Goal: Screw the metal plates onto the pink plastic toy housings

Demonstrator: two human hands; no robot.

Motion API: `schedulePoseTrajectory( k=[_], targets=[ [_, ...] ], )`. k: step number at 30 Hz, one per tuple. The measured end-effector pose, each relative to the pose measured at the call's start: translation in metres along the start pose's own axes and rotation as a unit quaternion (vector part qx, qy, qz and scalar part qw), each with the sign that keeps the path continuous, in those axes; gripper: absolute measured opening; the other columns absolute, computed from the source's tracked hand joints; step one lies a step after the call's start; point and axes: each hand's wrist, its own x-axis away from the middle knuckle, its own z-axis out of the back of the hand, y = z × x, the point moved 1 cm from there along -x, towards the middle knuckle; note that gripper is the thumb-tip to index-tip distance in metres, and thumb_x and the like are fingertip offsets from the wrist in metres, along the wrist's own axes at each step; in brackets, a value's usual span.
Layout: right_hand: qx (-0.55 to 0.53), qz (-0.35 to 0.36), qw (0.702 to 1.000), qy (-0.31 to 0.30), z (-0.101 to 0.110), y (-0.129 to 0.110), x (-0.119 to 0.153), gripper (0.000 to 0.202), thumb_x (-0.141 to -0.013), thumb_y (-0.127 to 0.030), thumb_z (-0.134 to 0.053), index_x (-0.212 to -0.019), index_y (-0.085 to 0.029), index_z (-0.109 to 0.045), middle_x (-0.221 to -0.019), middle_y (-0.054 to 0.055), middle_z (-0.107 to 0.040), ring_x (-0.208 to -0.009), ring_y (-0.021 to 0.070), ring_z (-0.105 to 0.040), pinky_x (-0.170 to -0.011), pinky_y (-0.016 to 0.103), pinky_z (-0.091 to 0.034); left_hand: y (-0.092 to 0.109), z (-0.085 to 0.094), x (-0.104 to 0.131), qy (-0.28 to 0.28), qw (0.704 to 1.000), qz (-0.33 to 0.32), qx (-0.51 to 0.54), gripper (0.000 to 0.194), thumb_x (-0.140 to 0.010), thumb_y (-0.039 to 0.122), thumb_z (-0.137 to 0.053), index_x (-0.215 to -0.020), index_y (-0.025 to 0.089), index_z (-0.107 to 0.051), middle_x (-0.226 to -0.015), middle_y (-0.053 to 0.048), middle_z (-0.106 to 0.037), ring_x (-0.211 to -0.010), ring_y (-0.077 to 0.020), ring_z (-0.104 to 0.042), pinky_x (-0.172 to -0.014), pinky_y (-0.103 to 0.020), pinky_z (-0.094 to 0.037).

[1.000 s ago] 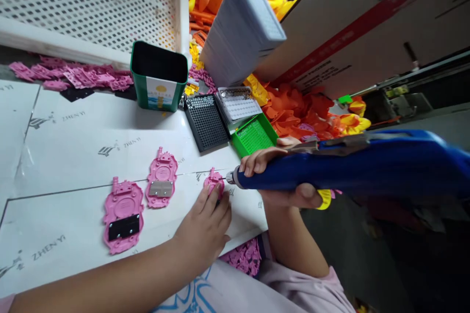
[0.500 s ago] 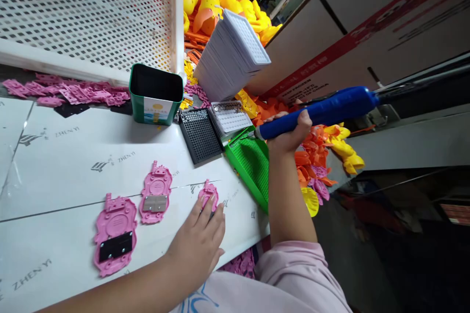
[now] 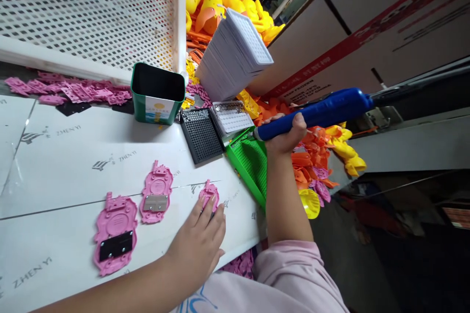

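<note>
My right hand is wrapped around a blue electric screwdriver. The driver's tip is over the upper end of a green perforated tray, where small screws seem to sit. Flat over a small pink plastic shell lies my left hand, its fingers stretched out and covering the lower part. To its left rest two more pink shells: one bears a silver plate, the other a black plate held by screws.
A black perforated tray adjoins a white one. Behind them stand a green tin and a tall stack of white trays. Pink parts line the back edge beneath a white crate. Orange pieces lie right.
The right hand and screwdriver have shifted very slightly left, with the tip still over the green tray. My left hand stays on the pink shell.
</note>
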Motion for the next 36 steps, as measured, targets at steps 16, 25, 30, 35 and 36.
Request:
schedulePoseTrajectory(
  k=[16,25,30,35,36],
  targets=[
    [-0.014,-0.041,0.999,0.007,0.002,-0.022,-0.002,0.043,-0.058,-0.060,-0.053,-0.083,-0.024,-0.048,-0.049,-0.008,-0.052,-0.041,0.0112,-0.053,-0.043,0.024,-0.044,-0.001,0.000,0.001,-0.024,1.000,-0.009,-0.007,0.053,-0.089,0.055,-0.054,-0.124,0.016,-0.066,-0.135,-0.013,-0.060,-0.129,-0.0370,-0.048,-0.116,-0.054,-0.009],
    [-0.067,-0.073,0.980,-0.173,0.002,-0.064,0.089,0.040,-0.065,-0.062,-0.050,-0.083,-0.026,-0.056,-0.052,-0.005,-0.055,-0.040,0.0135,-0.051,-0.044,0.029,-0.046,-0.001,0.003,-0.001,-0.081,0.996,-0.012,0.020,0.053,-0.092,0.051,-0.052,-0.130,0.014,-0.061,-0.139,-0.014,-0.056,-0.134,-0.0356,-0.043,-0.117,-0.054,-0.014],
    [-0.059,-0.067,0.967,-0.239,0.007,-0.058,0.116,0.042,-0.064,-0.067,-0.054,-0.081,-0.029,-0.061,-0.054,-0.005,-0.054,-0.041,0.0145,-0.050,-0.044,0.033,-0.047,-0.001,0.004,-0.001,-0.077,0.996,-0.006,0.037,0.057,-0.091,0.051,-0.054,-0.132,0.011,-0.058,-0.137,-0.015,-0.057,-0.136,-0.0357,-0.041,-0.118,-0.053,-0.015],
    [-0.083,-0.041,0.962,-0.259,0.008,-0.053,0.119,0.038,-0.069,-0.061,-0.054,-0.079,-0.027,-0.066,-0.057,-0.004,-0.055,-0.044,0.0130,-0.052,-0.048,0.031,-0.048,-0.001,0.004,-0.001,-0.070,0.997,-0.008,0.036,0.056,-0.091,0.051,-0.054,-0.130,0.011,-0.060,-0.136,-0.015,-0.058,-0.135,-0.0360,-0.043,-0.118,-0.054,-0.013],
    [-0.096,-0.042,0.960,-0.259,0.008,-0.052,0.119,0.037,-0.070,-0.060,-0.054,-0.081,-0.027,-0.067,-0.057,-0.004,-0.056,-0.045,0.0128,-0.052,-0.048,0.030,-0.048,-0.001,0.004,-0.001,-0.069,0.997,-0.008,0.037,0.056,-0.091,0.051,-0.055,-0.129,0.010,-0.060,-0.136,-0.015,-0.059,-0.134,-0.0360,-0.044,-0.118,-0.054,-0.014]
  ],
)
